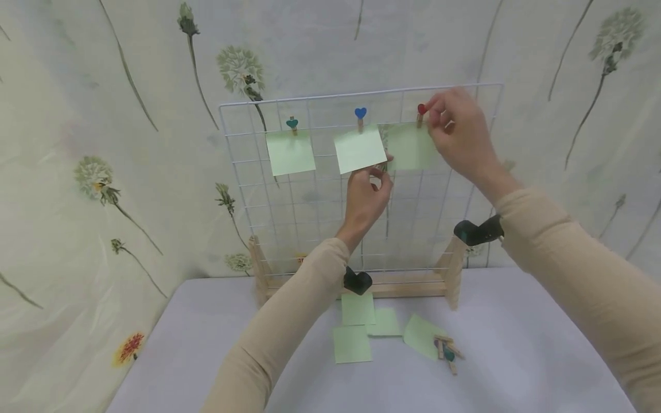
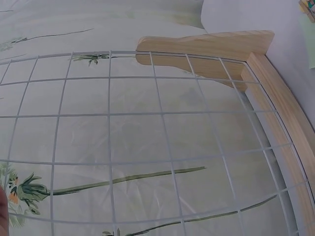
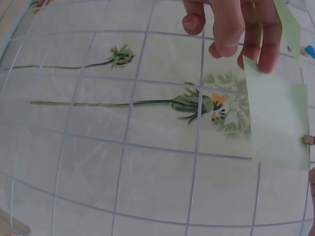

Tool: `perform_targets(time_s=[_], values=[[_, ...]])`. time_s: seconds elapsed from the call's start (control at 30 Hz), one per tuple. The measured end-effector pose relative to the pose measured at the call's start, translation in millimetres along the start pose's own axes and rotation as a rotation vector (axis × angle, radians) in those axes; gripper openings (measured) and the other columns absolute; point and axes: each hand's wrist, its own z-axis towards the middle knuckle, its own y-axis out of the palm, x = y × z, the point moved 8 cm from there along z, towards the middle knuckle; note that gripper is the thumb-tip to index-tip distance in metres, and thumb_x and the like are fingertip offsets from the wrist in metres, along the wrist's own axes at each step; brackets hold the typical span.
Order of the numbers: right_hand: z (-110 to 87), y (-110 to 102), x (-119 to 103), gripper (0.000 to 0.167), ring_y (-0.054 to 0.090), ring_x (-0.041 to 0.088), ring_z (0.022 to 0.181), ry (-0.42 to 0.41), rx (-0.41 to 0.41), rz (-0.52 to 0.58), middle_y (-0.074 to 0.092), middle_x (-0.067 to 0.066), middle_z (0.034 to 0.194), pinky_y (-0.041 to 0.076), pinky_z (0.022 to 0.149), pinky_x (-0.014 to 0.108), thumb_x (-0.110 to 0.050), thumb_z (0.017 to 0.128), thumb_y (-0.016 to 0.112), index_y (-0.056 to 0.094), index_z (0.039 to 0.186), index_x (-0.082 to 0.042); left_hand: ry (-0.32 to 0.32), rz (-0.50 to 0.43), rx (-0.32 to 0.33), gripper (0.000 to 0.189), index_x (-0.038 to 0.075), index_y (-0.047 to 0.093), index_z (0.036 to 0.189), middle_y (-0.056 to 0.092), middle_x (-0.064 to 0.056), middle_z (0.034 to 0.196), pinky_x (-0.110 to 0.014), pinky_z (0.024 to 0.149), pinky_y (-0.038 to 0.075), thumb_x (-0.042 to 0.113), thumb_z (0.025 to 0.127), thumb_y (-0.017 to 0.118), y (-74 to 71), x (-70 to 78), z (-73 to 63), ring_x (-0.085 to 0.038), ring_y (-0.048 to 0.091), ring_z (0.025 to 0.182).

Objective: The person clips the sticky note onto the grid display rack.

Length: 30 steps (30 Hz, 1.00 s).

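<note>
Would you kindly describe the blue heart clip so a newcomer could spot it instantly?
Find the wire grid. Near its top are three green notes; the clip tops the middle one. Its heart is blue, unlike the teal clip and red clip.

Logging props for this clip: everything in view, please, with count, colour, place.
wire grid: 1, white, upright in stand
stand: 1, pale wood, on table
hung notes: 3, pale green, upper grid
hung clips: 3, teal, blue, red hearts, on hung notes
loose notes: 4, pale green, table
loose clips: several, wooden, piled by rightmost loose note
table: 1, whitish, below
backdrop: 1, pale floral, behind
black devices: 2, at wrists
sleeves: 2, beige, forearms
left hand: 1, below middle hung note
right hand: 1, at red-heart clip
</note>
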Motion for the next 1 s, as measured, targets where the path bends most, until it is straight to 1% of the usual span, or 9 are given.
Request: perform_targets(time_s=[0.2,0.3,0.57,0.67,0.8,1.0], values=[[-11.4,1.4,5.4,0.014,0.042,0.009,0.073,0.008,-0.014,0.037,0.058,0.009,0.104,0.040,0.062,0.012,0.015,0.079,0.046,0.051,0.081,0.003,0.002,0.021,-0.007,0.034,0.007,0.059,0.119,0.063,-0.009,0.112,-0.014,0.060,0.047,-0.002,0.086,0.055,-2.1,-1.5,-3.0,-0.015,0.061,0.088],[-17.2,1.8,7.1,0.015,0.042,0.009,0.074,0.012,-0.019,0.043,0.059,0.008,0.104,0.040,0.063,0.012,0.016,0.079,0.046,0.051,0.082,0.002,0.000,0.009,-0.014,0.034,0.007,0.057,0.119,0.062,-0.009,0.111,-0.015,0.061,0.047,-0.002,0.086,0.054,-2.9,-3.0,-5.3,-0.016,0.061,0.089],[-37.5,7.6,9.6,0.015,0.042,0.011,0.075,0.005,-0.062,0.055,0.060,0.011,0.104,0.040,0.066,0.008,0.014,0.080,0.047,0.052,0.084,0.001,0.008,0.019,-0.020,0.032,0.008,0.056,0.118,0.061,-0.008,0.106,-0.015,0.062,0.046,-0.002,0.087,0.055,-7.1,-8.5,-8.8,-0.016,0.061,0.090],[-47.8,9.8,15.0,0.016,0.042,0.011,0.074,0.028,-0.077,0.077,0.059,0.009,0.103,0.040,0.066,0.010,0.013,0.080,0.047,0.052,0.086,-0.001,0.010,0.019,-0.027,0.033,0.009,0.056,0.118,0.061,-0.008,0.106,-0.016,0.063,0.047,-0.001,0.087,0.055,-9.1,-10.8,-10.8,-0.016,0.061,0.090],[-66.5,15.4,23.2,0.016,0.043,0.011,0.075,0.063,-0.107,0.088,0.058,0.007,0.103,0.039,0.067,0.012,0.011,0.082,0.048,0.052,0.089,-0.003,-0.002,0.015,-0.043,0.032,0.010,0.056,0.117,0.060,-0.006,0.105,-0.018,0.065,0.047,0.000,0.087,0.055,-11.4,-16.3,-17.0,-0.015,0.059,0.090],[-92.0,20.0,34.1,0.017,0.044,0.009,0.074,0.112,-0.116,0.074,0.059,0.006,0.105,0.039,0.068,0.011,0.010,0.083,0.047,0.053,0.089,-0.006,-0.012,0.038,-0.059,0.030,0.012,0.057,0.116,0.060,-0.004,0.105,-0.027,0.074,0.051,0.002,0.087,0.054,-14.8,-23.6,-25.0,-0.013,0.056,0.095]])
